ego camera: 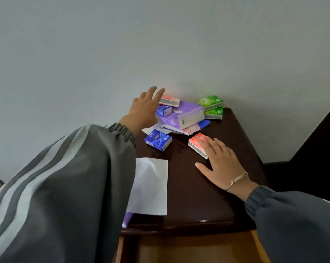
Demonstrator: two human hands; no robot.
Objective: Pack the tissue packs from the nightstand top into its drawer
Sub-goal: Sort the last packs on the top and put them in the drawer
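Tissue packs lie on the dark nightstand top (188,186). At the back, a pile holds a large purple pack (185,114), a small red pack (169,100), a small blue pack (164,111) and two stacked green packs (211,106). Another blue pack (158,142) lies alone in front of it. My left hand (143,111) hovers open over the pile's left side, fingers spread near the red pack. My right hand (219,164) lies flat, its fingertips resting on a red pack (196,143) without gripping it. The drawer (188,247) below stands pulled out.
A loose white tissue sheet (150,186) lies on the near left of the top, with a purple pack corner (127,218) under it. A pale wall stands right behind the nightstand. Dark furniture (312,145) rises on the right.
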